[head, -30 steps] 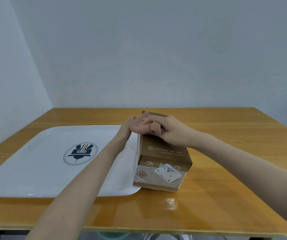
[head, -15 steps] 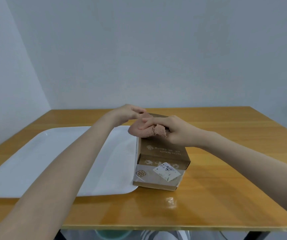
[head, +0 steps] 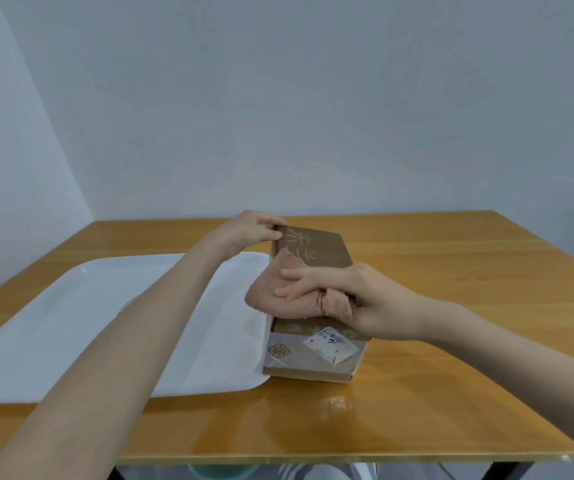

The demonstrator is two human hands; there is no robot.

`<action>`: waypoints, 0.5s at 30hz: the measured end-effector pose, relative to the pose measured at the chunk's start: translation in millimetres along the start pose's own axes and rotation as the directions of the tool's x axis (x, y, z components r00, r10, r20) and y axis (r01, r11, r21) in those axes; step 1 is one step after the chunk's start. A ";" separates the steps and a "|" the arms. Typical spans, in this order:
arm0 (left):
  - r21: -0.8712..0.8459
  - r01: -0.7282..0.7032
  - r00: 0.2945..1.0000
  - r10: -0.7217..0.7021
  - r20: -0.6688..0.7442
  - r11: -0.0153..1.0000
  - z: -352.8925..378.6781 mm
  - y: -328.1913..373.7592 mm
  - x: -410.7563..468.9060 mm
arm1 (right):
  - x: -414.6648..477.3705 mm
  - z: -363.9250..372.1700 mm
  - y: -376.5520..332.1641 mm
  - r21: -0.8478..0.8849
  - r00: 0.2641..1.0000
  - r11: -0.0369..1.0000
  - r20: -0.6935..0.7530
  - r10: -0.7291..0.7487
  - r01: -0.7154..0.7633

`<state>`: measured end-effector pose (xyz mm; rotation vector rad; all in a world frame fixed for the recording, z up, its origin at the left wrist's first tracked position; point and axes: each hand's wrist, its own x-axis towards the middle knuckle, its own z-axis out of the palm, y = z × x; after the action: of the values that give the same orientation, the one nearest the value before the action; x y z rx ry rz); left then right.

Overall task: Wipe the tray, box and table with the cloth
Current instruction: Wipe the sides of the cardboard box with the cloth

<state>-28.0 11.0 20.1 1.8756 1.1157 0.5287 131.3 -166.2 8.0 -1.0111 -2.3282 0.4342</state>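
Observation:
A brown cardboard box (head: pixel 316 251) lies lengthwise on the wooden table (head: pixel 451 271), touching the right edge of a large white tray (head: pixel 70 306). My right hand (head: pixel 358 299) presses a crumpled pink cloth (head: pixel 278 292) onto the near part of the box top, fingers spread over it and the rest bunched in the palm. My left hand (head: pixel 254 230) pinches the box's far left corner with fingertips. A white label (head: pixel 330 344) is stuck on the box's near end face.
Light walls close off the table at the back and left. A small wet patch or smudge (head: pixel 339 401) shines on the table just in front of the box. The table's front edge runs close to me.
My left hand let go of the cloth and moved to the box's far corner. My right hand slid the cloth toward me along the box top, uncovering the printed far part.

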 end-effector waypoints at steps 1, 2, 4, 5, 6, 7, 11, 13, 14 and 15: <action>-0.004 -0.001 1.000 0.001 -0.003 1.000 -0.2 -0.3 0.3 | -2.8 0.2 -0.8 -0.001 1.000 1.000 0.013 -0.008 0.008; -0.004 -0.003 1.000 0.002 -0.001 1.000 -0.2 -0.4 0.5 | -5.4 0.2 -1.4 0.000 1.000 1.000 0.016 -0.011 0.011; -0.001 -0.006 1.000 0.006 -0.001 1.000 0.5 0.4 1.1 | -10.6 -0.7 -0.9 0.026 1.000 1.000 -0.024 -0.001 0.002; 0.002 -0.005 1.000 0.005 -0.007 1.000 1.0 0.9 0.4 | -13.2 -1.3 -0.2 0.048 0.999 0.999 -0.046 0.008 -0.006; 0.002 -0.002 1.000 0.002 -0.013 1.000 1.7 1.5 -0.4 | -15.7 -1.6 1.0 0.059 0.999 0.998 -0.052 0.014 -0.011; 0.000 0.000 1.000 0.000 -0.016 1.000 2.1 1.9 -1.0 | -18.1 -1.5 1.7 0.053 0.999 0.998 -0.040 0.017 -0.015; 0.024 0.026 1.000 -0.026 -0.001 0.999 2.5 5.4 -5.3 | -20.8 -0.8 2.7 0.011 1.000 1.000 0.006 0.020 -0.020; 0.028 0.033 0.999 -0.033 0.007 0.999 2.7 7.1 -5.7 | -21.8 -3.4 2.3 0.072 0.997 0.997 -0.062 0.040 -0.036; 0.031 0.033 0.999 -0.033 0.002 0.999 2.7 8.3 -4.9 | -23.0 -6.0 3.8 0.112 0.991 0.992 -0.115 0.065 -0.052; 0.033 0.034 0.999 -0.034 -0.006 0.999 2.9 9.2 -4.1 | -24.8 -8.6 6.5 0.140 0.982 0.988 -0.166 0.094 -0.071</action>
<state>-23.6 4.0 26.6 1.8815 1.1641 0.4986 154.0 -179.8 2.6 -1.0406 -2.0810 0.5070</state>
